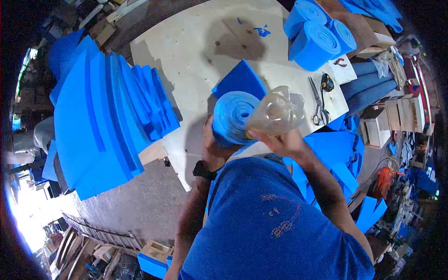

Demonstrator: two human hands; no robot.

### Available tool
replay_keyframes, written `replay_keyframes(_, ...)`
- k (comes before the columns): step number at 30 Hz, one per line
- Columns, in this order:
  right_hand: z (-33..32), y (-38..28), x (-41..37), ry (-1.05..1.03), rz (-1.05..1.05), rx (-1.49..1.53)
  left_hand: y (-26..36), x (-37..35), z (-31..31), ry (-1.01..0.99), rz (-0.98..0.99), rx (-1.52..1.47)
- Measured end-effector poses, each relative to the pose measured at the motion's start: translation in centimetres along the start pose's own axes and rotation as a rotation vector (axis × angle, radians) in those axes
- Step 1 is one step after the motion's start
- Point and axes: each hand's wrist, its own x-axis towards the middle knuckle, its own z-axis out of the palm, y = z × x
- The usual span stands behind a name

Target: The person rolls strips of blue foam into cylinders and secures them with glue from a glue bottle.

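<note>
A blue foam roll [235, 116] stands on end close to my body, its spiral end facing up. My left hand [217, 148] is wrapped round its left side, with a black watch on the wrist. In my right hand [284, 143] is a cloudy clear plastic bottle [279, 112], tilted with its base up and away. The bottle's neck end is against or just over the roll's right edge; my fingers partly hide it. Behind the roll, a blue foam piece [240, 80] lies on the pale wooden table [186, 60].
Several foam rolls [319, 42] stand at the table's far right. Scissors [318, 102], a tape measure [327, 83] and red-handled pliers [339, 61] lie nearer. A large stack of foam sheets [93, 121] is on the left. Foam offcuts [333, 154] are piled to my right.
</note>
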Motion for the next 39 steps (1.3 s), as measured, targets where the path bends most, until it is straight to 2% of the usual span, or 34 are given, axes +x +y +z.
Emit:
replay_keyframes(3, -1.5, 1.5, -0.5, -0.058, -0.24, -0.412, 1.2, 0.6, -0.3, 0.015, 0.045, 0.066)
replay_keyframes(5, 0.9, 3.1, -1.2, 0.119, -0.566, -0.74, 1.2, 0.3, -0.5, 0.007, 0.062, 0.141)
replay_keyframes(9, 2.7, 2.8, 3.4, 0.227, -0.935, -0.86, 1.1, 0.1, -1.2, -0.012, 0.026, 0.054)
replay_keyframes(11, 3.6, 3.2, 5.8, 0.196, -0.721, -0.576, 1.0, -0.1, -0.9, 0.013, 0.068, 0.108)
replay_keyframes(13, 4.1, 3.2, 7.8, -0.008, -0.146, 0.139, 0.4, -0.1, -0.7, 0.037, 0.09, 0.16)
replay_keyframes(16, 3.5, 1.8, 9.4, 0.05, -0.105, 0.126, 2.0, 0.3, -1.1, -0.041, -0.037, 0.167)
replay_keyframes(17, 3.5, 2.2, 9.2, 0.008, -0.082, 0.101, 1.5, 0.1, -1.1, -0.014, -0.006, 0.106)
replay_keyframes(19, 3.4, 1.4, 8.5, 0.214, -0.74, -0.551, 0.6, -0.1, -1.0, 0.038, 0.056, -0.013)
replay_keyframes(21, 3.8, 1.5, 7.7, -0.013, -0.473, -0.207, 0.4, -0.6, -1.0, 0.043, 0.063, 0.063)
replay_keyframes(24, 2.9, 3.2, 10.0, 0.094, -0.466, -0.104, 1.2, 0.0, -0.9, -0.004, 0.001, 0.145)
replay_keyframes(26, 2.0, 2.9, 10.3, 0.053, -0.154, 0.103, 1.7, 0.5, -1.1, -0.032, -0.047, 0.146)
replay_keyframes(28, 1.5, 1.6, 10.2, -0.045, -0.091, 0.236, 2.0, 0.5, -1.2, -0.047, -0.081, 0.097)
replay_keyframes(29, 2.9, 2.1, 9.8, -0.088, -0.163, 0.322, 2.3, 0.2, -1.4, -0.029, -0.047, 0.092)
replay_keyframes(31, 4.5, 0.8, 9.1, -0.09, -0.352, 0.106, 2.3, -0.4, -1.1, -0.055, -0.363, -0.498)
replay_keyframes(32, 4.6, 0.3, 9.2, -0.092, -0.447, -0.01, 2.0, -0.4, -1.0, -0.057, -0.358, -0.487)
replay_keyframes(33, 4.1, 0.2, 9.5, -0.139, -0.322, -0.069, 1.7, -0.4, -0.8, -0.058, -0.353, -0.476)
replay_keyframes(35, 2.4, 1.6, 10.6, -0.089, -0.227, -0.103, 1.0, -0.5, -1.0, -0.015, -0.012, 0.141)
replay_keyframes(37, 1.7, 3.7, 11.6, 0.015, -0.174, 0.202, 1.8, -0.3, -1.0, -0.042, -0.061, 0.147)
replay_keyframes(39, 0.0, 5.9, 12.2, 0.019, -0.137, 0.201, 1.9, 0.0, -1.1, -0.065, -0.092, 0.15)
